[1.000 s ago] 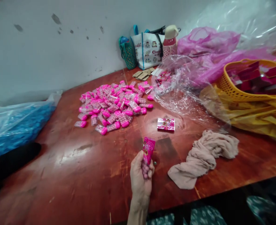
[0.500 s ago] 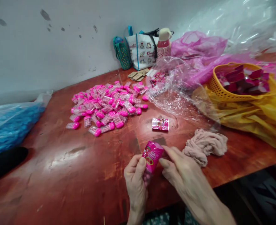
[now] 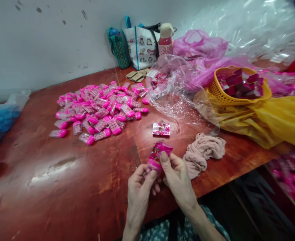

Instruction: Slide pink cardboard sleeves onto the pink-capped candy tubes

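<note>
Both hands are closed on one small candy bottle (image 3: 158,154), which has a printed pink sleeve around its upper part. My left hand (image 3: 140,189) grips the lower end, where pale pink balls show. On the right side, my right hand (image 3: 177,177) pinches the sleeve, thumb across its front. Just beyond them a flat stack of printed pink sleeves (image 3: 161,129) lies on the table. To the left is a heap of clear candy bottles (image 3: 101,110) with bright pink caps. A crumpled beige cloth (image 3: 205,150) lies right of my right hand.
A yellow basket (image 3: 219,88) of dark pink pieces stands on a yellow bag (image 3: 283,117) at right. Clear plastic (image 3: 177,97) spreads beside it. At the back are a white bag (image 3: 142,50), a drink bottle (image 3: 165,38) and brown cards (image 3: 137,76). Blue contents fill a bag (image 3: 2,124) at left.
My right hand has closed on the sleeve, its thumb now over the front; earlier its fingers were at the sleeve's right edge. The view has swung right, shifting the table's contents leftward.
</note>
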### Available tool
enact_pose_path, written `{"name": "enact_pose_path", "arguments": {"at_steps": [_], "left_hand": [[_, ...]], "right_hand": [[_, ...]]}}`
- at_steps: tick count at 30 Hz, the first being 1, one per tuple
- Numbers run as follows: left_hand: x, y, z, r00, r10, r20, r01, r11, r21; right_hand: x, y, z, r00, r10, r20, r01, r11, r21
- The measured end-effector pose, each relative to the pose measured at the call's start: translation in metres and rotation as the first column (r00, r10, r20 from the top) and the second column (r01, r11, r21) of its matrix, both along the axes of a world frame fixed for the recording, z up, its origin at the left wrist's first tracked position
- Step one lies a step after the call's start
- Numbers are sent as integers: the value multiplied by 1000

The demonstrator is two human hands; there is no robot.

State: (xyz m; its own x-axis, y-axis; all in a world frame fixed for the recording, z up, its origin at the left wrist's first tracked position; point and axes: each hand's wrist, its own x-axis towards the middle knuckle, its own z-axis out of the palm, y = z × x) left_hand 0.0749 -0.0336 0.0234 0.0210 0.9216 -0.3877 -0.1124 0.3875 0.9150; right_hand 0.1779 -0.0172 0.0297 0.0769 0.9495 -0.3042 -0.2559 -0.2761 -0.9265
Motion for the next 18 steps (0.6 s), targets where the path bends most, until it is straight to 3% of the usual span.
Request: {"name": "enact_pose_path", "arguments": {"at_steps": [4,8,12,18], "left_hand": [[3,0,-3,1000,-6,7,6,1000,15],[4,-2,-3,999,29,-46,-27,998,58],[2,-6,-6,995,56,-79,-51,997,64],[8,-2,-1,979,12,204,-7,1000,-24]], "right_hand": [[-1,2,-2,1000,-19,-15,19,1000,-3],[-10,1,-10,981,-7,-194,-8,997,-76],[-17,-5,-17,964,9,-265,-34,996,-87],[-7,-4,-17,950,15,-311,-30,999,-44]]}}
